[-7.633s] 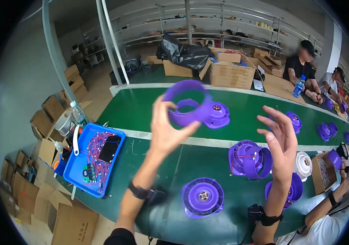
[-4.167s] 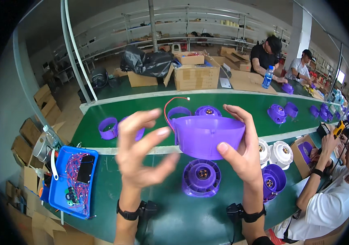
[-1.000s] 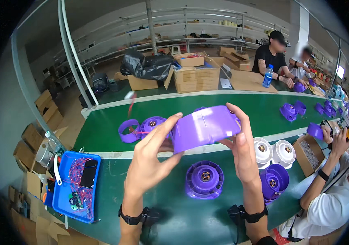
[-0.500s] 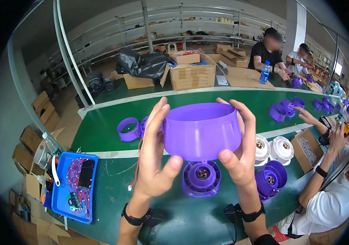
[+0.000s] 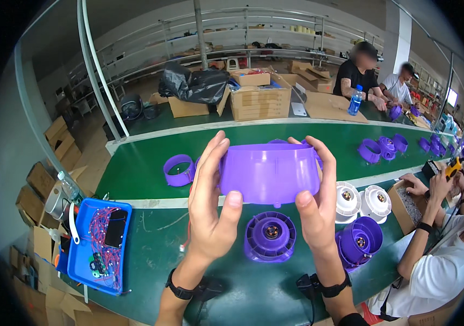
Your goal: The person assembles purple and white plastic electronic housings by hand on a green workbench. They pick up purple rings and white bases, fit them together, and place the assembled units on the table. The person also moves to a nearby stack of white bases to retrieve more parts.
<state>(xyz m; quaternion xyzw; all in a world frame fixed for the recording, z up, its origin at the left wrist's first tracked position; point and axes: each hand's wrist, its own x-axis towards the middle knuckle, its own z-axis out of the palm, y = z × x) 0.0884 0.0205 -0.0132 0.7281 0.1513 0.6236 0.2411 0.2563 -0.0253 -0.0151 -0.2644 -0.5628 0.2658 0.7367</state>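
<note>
Between my two hands I hold a glossy purple plastic ring housing (image 5: pixel 271 173) up above the bench. My left hand (image 5: pixel 210 201) grips its left side, the thumb on the front wall and the fingers behind. On the opposite side my right hand (image 5: pixel 320 198) holds it the same way. Below, on the green bench, stands a purple finned fan unit (image 5: pixel 269 237) with a motor core in its middle. A thin red wire with a white connector (image 5: pixel 182 248) hangs beside my left hand; its upper end is hidden.
At the left lies a blue tray (image 5: pixel 74 266) with red wires and a phone (image 5: pixel 115 228). Right of my hands stand white fan units (image 5: pixel 376 202), a purple housing (image 5: pixel 370 244) and a carton (image 5: pixel 403 209) of small parts, where a co-worker (image 5: pixel 449 244) sits. Another purple ring (image 5: pixel 179 170) rests farther back.
The ring housing has tipped, so its opening shows less, and it sits slightly lower. At the right, the co-worker's hand has moved from above the belt to the carton of small parts.
</note>
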